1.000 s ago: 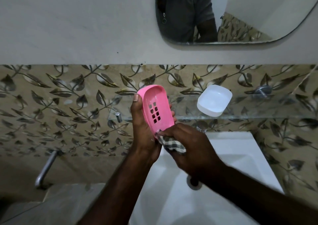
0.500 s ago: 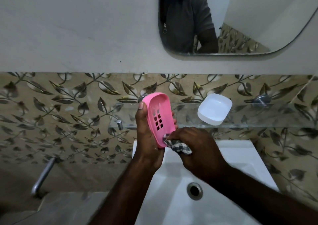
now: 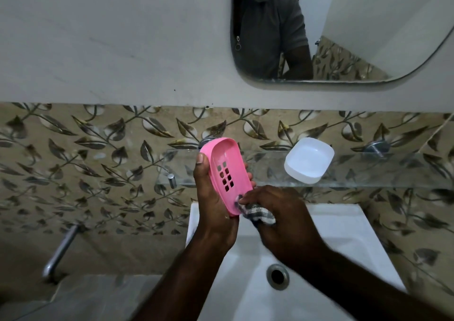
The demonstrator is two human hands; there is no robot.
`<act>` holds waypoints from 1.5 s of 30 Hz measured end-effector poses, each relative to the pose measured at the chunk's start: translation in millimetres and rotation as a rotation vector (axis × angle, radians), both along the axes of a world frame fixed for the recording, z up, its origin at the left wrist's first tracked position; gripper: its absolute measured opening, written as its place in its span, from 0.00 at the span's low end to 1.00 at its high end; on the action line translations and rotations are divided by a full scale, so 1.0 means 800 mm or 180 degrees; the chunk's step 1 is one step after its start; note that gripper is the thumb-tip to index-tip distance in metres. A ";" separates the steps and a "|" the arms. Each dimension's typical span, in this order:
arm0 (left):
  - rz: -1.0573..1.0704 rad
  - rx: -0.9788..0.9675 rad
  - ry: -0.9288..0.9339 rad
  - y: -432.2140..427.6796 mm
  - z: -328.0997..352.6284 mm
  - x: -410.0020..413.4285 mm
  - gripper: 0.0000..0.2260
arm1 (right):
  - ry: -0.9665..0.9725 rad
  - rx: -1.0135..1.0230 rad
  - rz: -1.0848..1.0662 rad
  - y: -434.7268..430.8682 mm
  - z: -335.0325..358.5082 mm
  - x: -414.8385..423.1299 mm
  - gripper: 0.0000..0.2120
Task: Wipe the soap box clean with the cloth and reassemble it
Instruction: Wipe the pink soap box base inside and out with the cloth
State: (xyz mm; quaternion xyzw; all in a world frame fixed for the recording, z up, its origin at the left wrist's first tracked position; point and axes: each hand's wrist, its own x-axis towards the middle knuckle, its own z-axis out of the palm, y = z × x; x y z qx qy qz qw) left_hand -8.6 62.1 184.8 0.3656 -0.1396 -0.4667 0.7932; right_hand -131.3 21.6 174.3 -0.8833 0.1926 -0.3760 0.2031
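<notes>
Nearest us, over the white ceramic sink basin [image 3: 245, 296], our right hand [image 3: 285, 220] has its fingers curled round a bunched grey-and-white checked cloth [image 3: 261, 216], pressing it vs. the near end of the pink perforated oval plastic soap tray [image 3: 235, 158]. Our left hand [image 3: 213, 205] grips that tray from the left & behind, thumb on its rim, holding it tilted up w/ the inside facing us. So we judge we're mid-wipe on the tray. Farther off, to the right, the white rounded plastic soap-box base [image 3: 309, 159] sits on the clear glass wall shelf [image 3: 368, 173], well apart from the tray; whether it's been wiped we can't tell. Left to do, prob.: finish the tray, maybe the base, then seat tray in base.
</notes>
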 end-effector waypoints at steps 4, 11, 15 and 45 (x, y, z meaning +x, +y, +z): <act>0.0051 0.0092 -0.0023 -0.001 -0.004 -0.002 0.33 | -0.0121 0.0457 0.0275 0.011 -0.003 -0.001 0.13; -0.0236 -0.0016 0.0141 -0.001 -0.013 -0.001 0.28 | 0.0592 -0.0635 0.0122 -0.037 -0.015 -0.023 0.17; -0.0315 -0.0174 0.0325 0.003 -0.008 0.011 0.28 | -0.0653 0.1490 -0.0106 -0.029 0.007 -0.028 0.14; -0.0695 -0.0136 0.0265 0.009 -0.011 -0.011 0.25 | 0.0200 0.0264 0.0241 0.000 0.057 0.011 0.15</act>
